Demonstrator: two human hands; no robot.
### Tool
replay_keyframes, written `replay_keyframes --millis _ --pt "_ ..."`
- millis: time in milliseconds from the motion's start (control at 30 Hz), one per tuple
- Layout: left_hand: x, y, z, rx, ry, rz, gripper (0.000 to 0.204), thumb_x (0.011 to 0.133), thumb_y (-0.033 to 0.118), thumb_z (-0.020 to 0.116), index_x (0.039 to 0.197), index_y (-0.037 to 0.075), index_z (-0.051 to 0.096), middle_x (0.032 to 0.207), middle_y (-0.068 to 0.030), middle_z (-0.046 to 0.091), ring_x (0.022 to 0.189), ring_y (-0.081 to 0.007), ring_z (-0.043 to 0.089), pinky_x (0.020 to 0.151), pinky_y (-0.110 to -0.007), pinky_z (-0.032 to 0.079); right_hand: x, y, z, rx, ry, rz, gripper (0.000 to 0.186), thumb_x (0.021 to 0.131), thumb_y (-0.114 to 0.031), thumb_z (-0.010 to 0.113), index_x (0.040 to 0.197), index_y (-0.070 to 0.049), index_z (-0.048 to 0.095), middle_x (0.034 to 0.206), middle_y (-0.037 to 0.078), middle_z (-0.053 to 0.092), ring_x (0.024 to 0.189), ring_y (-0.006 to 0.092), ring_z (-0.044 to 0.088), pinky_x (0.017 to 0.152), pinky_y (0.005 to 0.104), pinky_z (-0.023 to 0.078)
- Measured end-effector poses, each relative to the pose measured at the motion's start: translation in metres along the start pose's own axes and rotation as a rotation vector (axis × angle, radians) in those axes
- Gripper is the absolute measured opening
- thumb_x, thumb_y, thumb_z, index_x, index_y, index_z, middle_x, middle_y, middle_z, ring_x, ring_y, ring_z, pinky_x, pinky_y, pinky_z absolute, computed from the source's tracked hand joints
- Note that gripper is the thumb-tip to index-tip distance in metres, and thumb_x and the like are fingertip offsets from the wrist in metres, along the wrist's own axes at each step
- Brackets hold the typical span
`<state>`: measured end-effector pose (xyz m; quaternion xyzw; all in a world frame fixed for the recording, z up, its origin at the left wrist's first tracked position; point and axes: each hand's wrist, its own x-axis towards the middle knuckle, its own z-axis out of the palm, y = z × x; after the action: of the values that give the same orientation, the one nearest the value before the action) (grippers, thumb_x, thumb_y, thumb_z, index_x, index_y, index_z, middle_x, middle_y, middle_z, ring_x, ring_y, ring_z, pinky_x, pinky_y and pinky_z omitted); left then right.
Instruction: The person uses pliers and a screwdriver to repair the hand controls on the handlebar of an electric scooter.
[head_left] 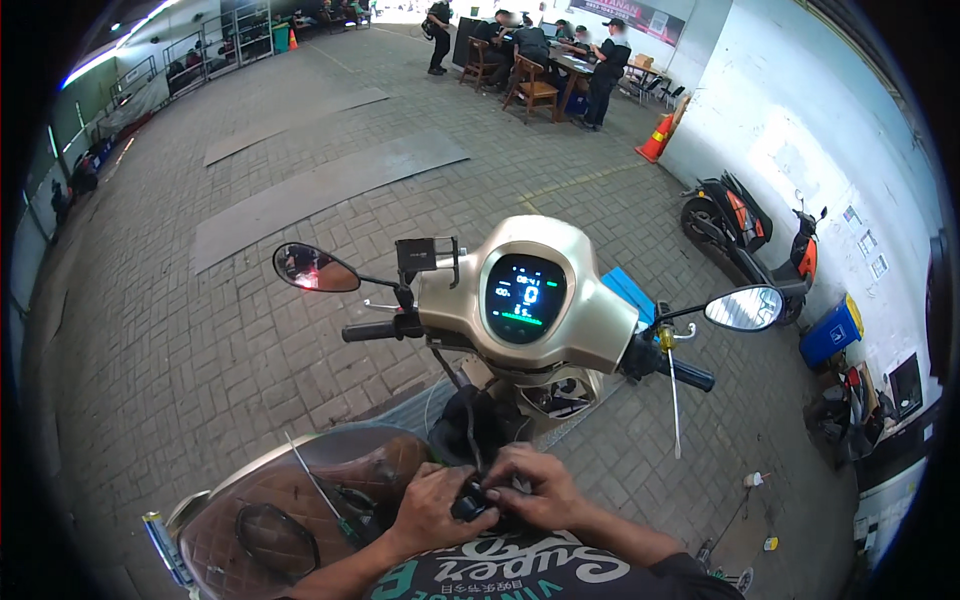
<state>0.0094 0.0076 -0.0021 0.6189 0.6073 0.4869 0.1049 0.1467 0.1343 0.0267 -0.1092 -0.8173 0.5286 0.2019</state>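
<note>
Close to my body, my left hand [437,512] is closed around a small black part [468,503]. My right hand [537,489] pinches at the same part from the other side, its fingertips partly hiding it. A black cable [471,430] runs down toward my hands from the gold scooter [470,335]. The scooter's round display [525,297] is lit. Beside my left forearm, on the quilted brown seat [215,510], lie a screwdriver [325,492] with a dark green handle and a black oval frame [277,537].
A yellow-handled screwdriver [675,400] hangs at the right handlebar grip. Mirrors [745,307] stick out on both sides. Another scooter [750,235], a blue bin [832,330] and an orange cone [655,140] stand along the right wall. People [605,75] gather around a far table. Flat metal plates [330,190] lie on the paving.
</note>
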Motion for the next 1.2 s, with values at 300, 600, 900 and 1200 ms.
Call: replay_keyframes --millis 300,600,900,1200 --pt "-0.003 0.001 -0.001 0.01 0.003 0.022 0.047 0.064 0.029 0.079 0.094 0.0 0.058 0.075 -0.0111 0.061 0.067 -0.0251 0.062 0.068 -0.034 0.045 -0.001 -0.002 -0.004 0.051 -0.088 0.004 0.014 0.074 -0.007 0.069 0.085 -0.005 0.06 0.08 0.008 0.058 0.079 0.0257 0.053 0.078 0.0345 0.037" --pt "-0.006 -0.003 0.003 -0.03 0.021 -0.03 0.049 0.063 0.03 0.079 0.095 -0.002 0.058 0.076 -0.0128 0.061 0.068 -0.0274 0.061 0.069 -0.035 0.046 0.008 0.001 -0.001 -0.021 -0.077 -0.028 0.016 0.071 -0.005 0.071 0.083 -0.004 0.061 0.079 0.007 0.06 0.076 0.0223 0.055 0.074 0.0334 0.04" --pt "-0.004 -0.002 -0.003 -0.009 0.023 -0.016 0.052 0.063 0.028 0.08 0.097 -0.004 0.056 0.081 -0.0144 0.061 0.071 -0.027 0.062 0.072 -0.036 0.046 0.011 0.005 0.008 -0.02 0.011 -0.014 0.016 0.072 -0.005 0.069 0.086 -0.006 0.061 0.079 0.007 0.058 0.079 0.025 0.055 0.081 0.0355 0.036" --pt "-0.003 -0.005 0.0 -0.019 -0.015 0.019 0.05 0.065 0.028 0.079 0.096 -0.004 0.056 0.075 -0.0125 0.059 0.068 -0.025 0.06 0.07 -0.034 0.044 0.01 0.004 0.004 -0.006 -0.028 0.01 0.017 0.072 -0.005 0.069 0.086 -0.006 0.06 0.08 0.006 0.058 0.082 0.0248 0.056 0.083 0.036 0.035"
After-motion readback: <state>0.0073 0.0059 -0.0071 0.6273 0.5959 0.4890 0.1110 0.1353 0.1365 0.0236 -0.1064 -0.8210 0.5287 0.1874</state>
